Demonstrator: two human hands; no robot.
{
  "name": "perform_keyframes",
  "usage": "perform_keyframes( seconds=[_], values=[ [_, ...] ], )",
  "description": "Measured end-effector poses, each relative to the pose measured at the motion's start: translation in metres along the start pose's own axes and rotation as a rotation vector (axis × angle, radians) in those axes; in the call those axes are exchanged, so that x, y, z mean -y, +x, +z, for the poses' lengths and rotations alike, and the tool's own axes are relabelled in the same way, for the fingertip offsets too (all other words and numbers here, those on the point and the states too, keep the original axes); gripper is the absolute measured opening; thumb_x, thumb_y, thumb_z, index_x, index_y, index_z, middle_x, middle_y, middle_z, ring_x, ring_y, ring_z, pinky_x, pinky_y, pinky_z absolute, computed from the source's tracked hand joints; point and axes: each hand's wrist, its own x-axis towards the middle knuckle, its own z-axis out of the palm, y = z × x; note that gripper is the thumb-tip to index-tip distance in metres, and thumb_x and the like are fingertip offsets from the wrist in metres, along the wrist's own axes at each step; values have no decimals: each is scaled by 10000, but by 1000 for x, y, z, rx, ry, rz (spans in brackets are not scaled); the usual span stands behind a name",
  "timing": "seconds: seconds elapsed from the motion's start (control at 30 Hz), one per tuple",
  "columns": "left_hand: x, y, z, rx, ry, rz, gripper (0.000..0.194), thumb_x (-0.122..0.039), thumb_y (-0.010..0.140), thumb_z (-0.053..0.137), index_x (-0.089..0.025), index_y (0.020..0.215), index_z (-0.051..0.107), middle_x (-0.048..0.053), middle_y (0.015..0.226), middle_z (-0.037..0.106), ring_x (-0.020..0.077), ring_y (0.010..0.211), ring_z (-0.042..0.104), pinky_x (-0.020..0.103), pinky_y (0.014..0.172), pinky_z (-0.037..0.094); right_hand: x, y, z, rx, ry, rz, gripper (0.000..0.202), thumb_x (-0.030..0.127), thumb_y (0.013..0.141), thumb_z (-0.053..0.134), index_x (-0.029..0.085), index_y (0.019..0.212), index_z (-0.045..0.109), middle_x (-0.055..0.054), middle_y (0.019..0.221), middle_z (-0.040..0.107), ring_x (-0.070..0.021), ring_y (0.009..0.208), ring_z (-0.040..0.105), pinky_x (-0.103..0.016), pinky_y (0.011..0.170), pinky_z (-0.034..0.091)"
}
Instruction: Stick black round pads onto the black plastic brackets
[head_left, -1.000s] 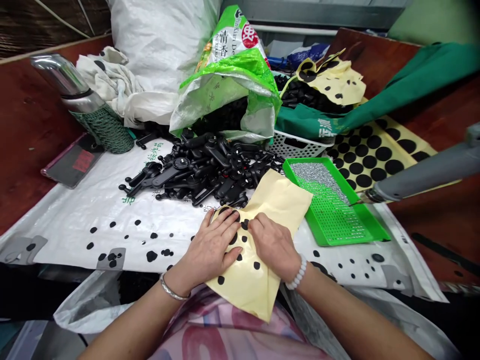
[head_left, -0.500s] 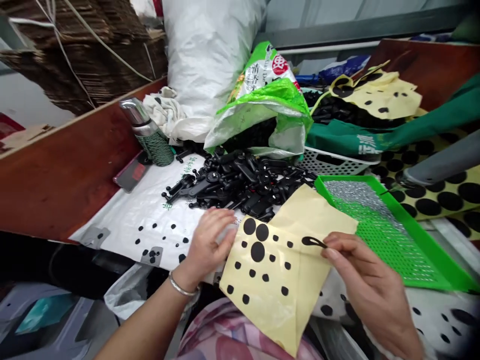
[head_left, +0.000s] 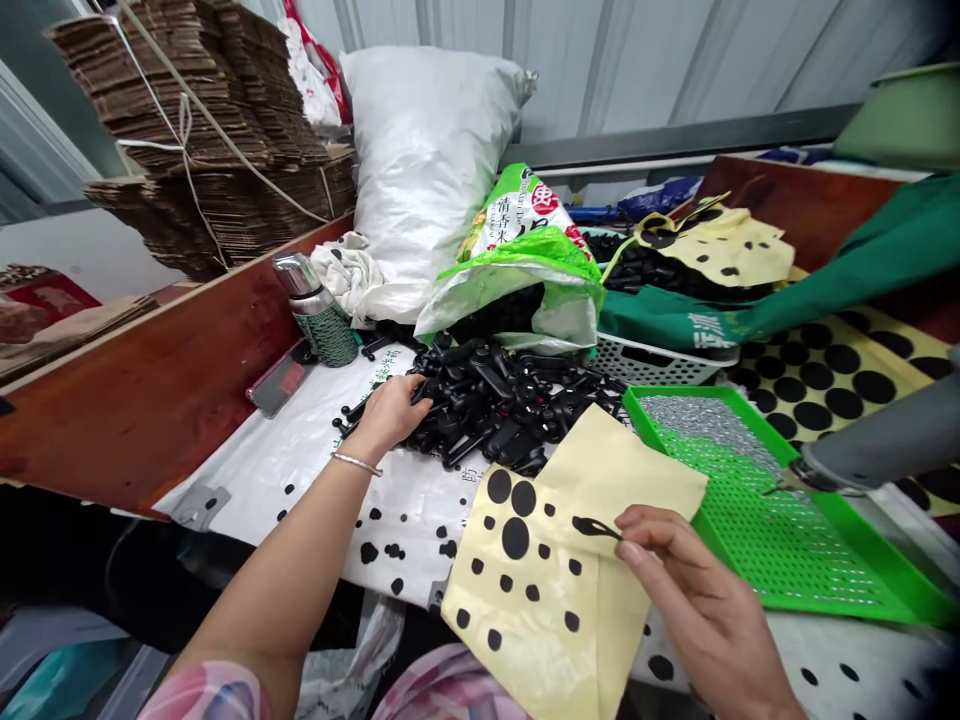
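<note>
My left hand [head_left: 391, 410] reaches into the left side of a heap of black plastic parts [head_left: 491, 375], thumb and fingers closed around one part; much of that part is hidden. Between thumb and forefinger, my right hand [head_left: 686, 590] pinches a thin black looped strip [head_left: 595, 527] at one end. The strip hangs just above a pale yellow backing sheet [head_left: 517, 640], which carries large and small black round stickers. Another plain yellow sheet [head_left: 630, 460] lies partly under it.
Right of the sheets sits a green perforated tray [head_left: 780, 540] with small silvery pieces, below a grey tool [head_left: 877, 440] with a pointed tip. Behind the heap stand an open green bag [head_left: 517, 260] and a white sack [head_left: 435, 160]. A flask [head_left: 319, 310] and a phone [head_left: 281, 380] are at left.
My left hand has moved from beside the yellow sheet forward and left onto the black parts, closing around one. The right hand, still pinching the strip, has shifted slightly left. The view has tilted up.
</note>
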Motion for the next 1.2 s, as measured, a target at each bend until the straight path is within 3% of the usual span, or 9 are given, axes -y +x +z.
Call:
perform_keyframes(
  seconds=[0.17, 0.27, 0.37, 0.5, 0.63, 0.8, 1.03, 1.2],
  values=[
    [-4, -3, -3, 56, -276, -100, 325, -278, 671, 598, -144, 964, 553, -20, 638, 591, 110, 499, 537, 217, 482, 397, 17, 8, 2, -18, 124, 76, 116, 333, 796, 580, 226, 760, 553, -43, 983, 558, -202, 1023, 498, -307, 886, 392],
    [-26, -30, -7, 127, -423, -136, 400, -326, 732, 553, -149, 1080, 466, 18, 730, 653, 91, 442, 530, 201, 420, 375, 37, 23, 6, 68, 312, 211, 169, 355, 772, 613, 207, 701, 573, -56, 1077, 582, -223, 1063, 508, -331, 890, 411],
    [-56, -64, -3, 274, -648, -180, 460, -293, 730, 606, -143, 1142, 466, 56, 795, 681, 97, 495, 571, 199, 449, 413, 59, 41, 14, 174, 467, 292, 180, 343, 760, 634, 184, 686, 597, -70, 1181, 574, -234, 1112, 504, -380, 961, 364],
    [-82, -97, 10, 395, -779, -177, 433, -221, 745, 609, -142, 1158, 508, 65, 883, 673, 107, 607, 598, 207, 528, 483, 79, 56, 25, 316, 590, 385, 163, 313, 712, 672, 170, 654, 618, -76, 1118, 618, -233, 1087, 533, -393, 960, 356],
    [-86, -108, 17, 496, -810, -123, 475, -145, 748, 578, -165, 1213, 483, 68, 996, 650, 144, 771, 621, 225, 624, 520, 80, 60, 27, 304, 536, 399, 135, 276, 690, 675, 167, 626, 629, -66, 1056, 643, -216, 1099, 519, -352, 954, 341],
    [-86, -107, 16, 542, -778, -51, 535, -131, 729, 580, -121, 1246, 443, 115, 1142, 613, 212, 1007, 585, 276, 797, 504, 74, 60, 25, 290, 512, 425, 131, 284, 681, 670, 166, 639, 629, -62, 1065, 633, -183, 973, 557, -329, 887, 372],
    [-86, -110, 16, 579, -780, -74, 555, -199, 755, 591, -103, 1273, 417, 137, 1193, 588, 226, 1033, 578, 309, 846, 488, 69, 62, 28, 294, 503, 406, 141, 266, 693, 663, 170, 608, 606, -55, 941, 636, -196, 1030, 529, -325, 882, 362],
    [-86, -111, 18, 542, -766, -66, 541, -209, 753, 599, -112, 1261, 442, 128, 1207, 585, 225, 1036, 578, 315, 862, 483, 67, 62, 30, 282, 493, 422, 160, 276, 681, 663, 162, 592, 594, -65, 982, 638, -195, 1016, 531, -322, 868, 365]
  ],
)
